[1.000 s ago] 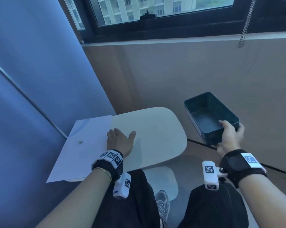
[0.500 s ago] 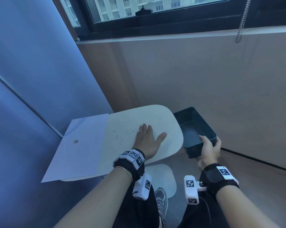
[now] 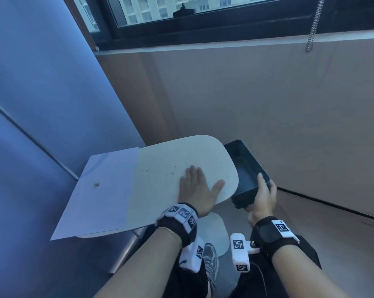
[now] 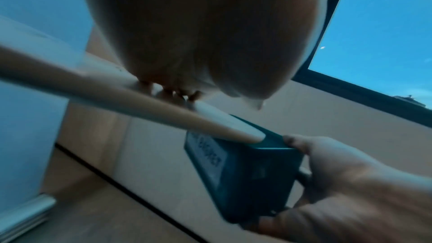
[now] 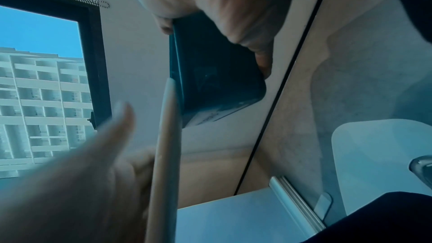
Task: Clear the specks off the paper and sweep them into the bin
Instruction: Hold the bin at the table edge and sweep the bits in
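Note:
A white sheet of paper (image 3: 100,190) lies on the left part of a small rounded tabletop (image 3: 211,153), with one small brown crumb (image 3: 96,184) on it. Fine dark specks (image 3: 168,173) are scattered on the bare tabletop to the left of my left hand (image 3: 195,188), which lies flat, palm down, with straight fingers. My right hand (image 3: 262,195) grips the near end of a dark teal bin (image 3: 245,166), thumb on its rim, holding it just below the table's right edge. The bin (image 4: 243,171) shows under the table edge in the left wrist view, and again as a bin (image 5: 217,73) in the right wrist view.
A blue wall panel (image 3: 41,93) stands close on the left. A beige wall (image 3: 267,108) and a window (image 3: 203,9) lie ahead, with a bead chain (image 3: 312,29) hanging at right. My dark-trousered legs and a shoe (image 3: 210,265) are below the table.
My left hand has slid rightward from the paper's edge across the tabletop, leaving specks behind it. My right hand has brought the bin down and in against the table's right edge.

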